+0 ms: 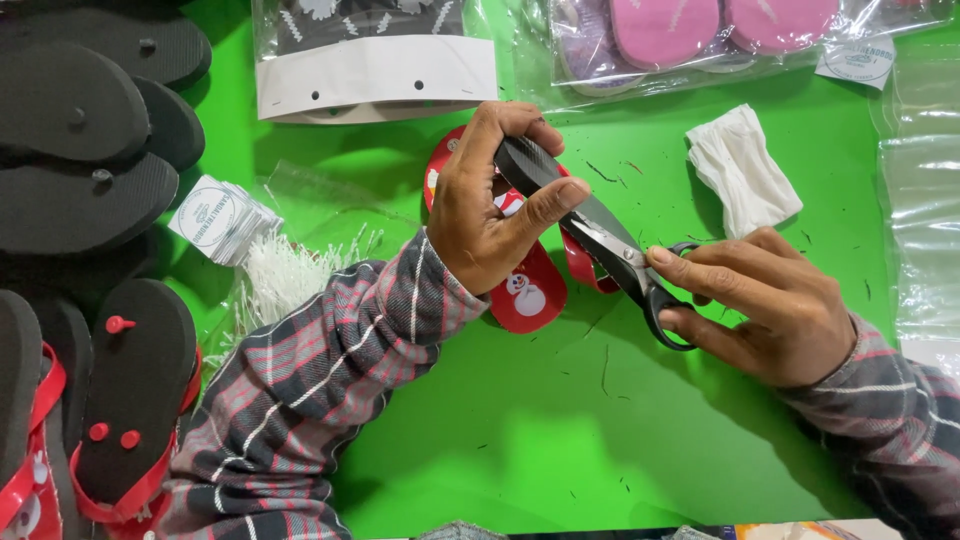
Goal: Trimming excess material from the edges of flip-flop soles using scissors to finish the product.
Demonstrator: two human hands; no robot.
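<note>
My left hand (490,200) grips a red flip-flop (527,290) with a snowman print and a black sole (528,162), tilted on its edge above the green table. My right hand (770,300) holds black-handled scissors (625,262), fingers through the loops. The blades point up-left and meet the sandal's red strap (580,265) by my left thumb. Both sleeves are grey and red plaid.
Black soles (80,130) and finished red-strapped sandals (130,400) are stacked at the left. A pile of round-printed tags (215,218) and white plastic fasteners (290,270) lies beside them. Bagged sandals (680,35), a carded bag (375,70), a white cloth (742,170) and clear bags (920,200) lie along the back and right.
</note>
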